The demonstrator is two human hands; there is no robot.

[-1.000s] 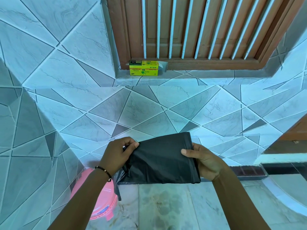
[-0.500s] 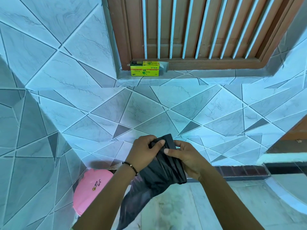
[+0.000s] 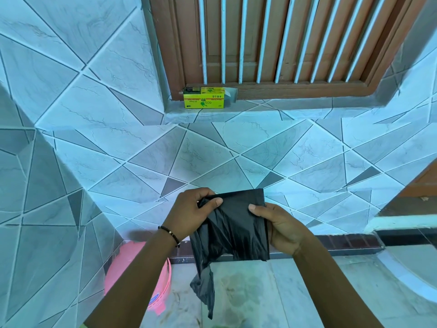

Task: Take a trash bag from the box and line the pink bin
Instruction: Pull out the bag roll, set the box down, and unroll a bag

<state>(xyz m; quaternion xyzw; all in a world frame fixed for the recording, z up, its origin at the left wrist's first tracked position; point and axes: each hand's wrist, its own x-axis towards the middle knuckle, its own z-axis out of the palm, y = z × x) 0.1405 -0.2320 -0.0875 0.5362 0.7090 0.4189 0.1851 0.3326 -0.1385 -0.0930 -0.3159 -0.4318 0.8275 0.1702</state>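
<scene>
From the head camera, the black trash bag (image 3: 236, 223), already out of the yellow box (image 3: 204, 100) on the window ledge, is pinched folded between left hand (image 3: 189, 215) and right hand (image 3: 281, 227), unopened, with the pink bin (image 3: 144, 275) below-left apparently unlined.

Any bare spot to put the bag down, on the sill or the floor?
Sill: bare right of the yellow box, all the way to the window frame's right corner. Floor: bare between the pink bin and the right forearm. Crowded only at the left corner, where the bin sits under the left arm.
</scene>
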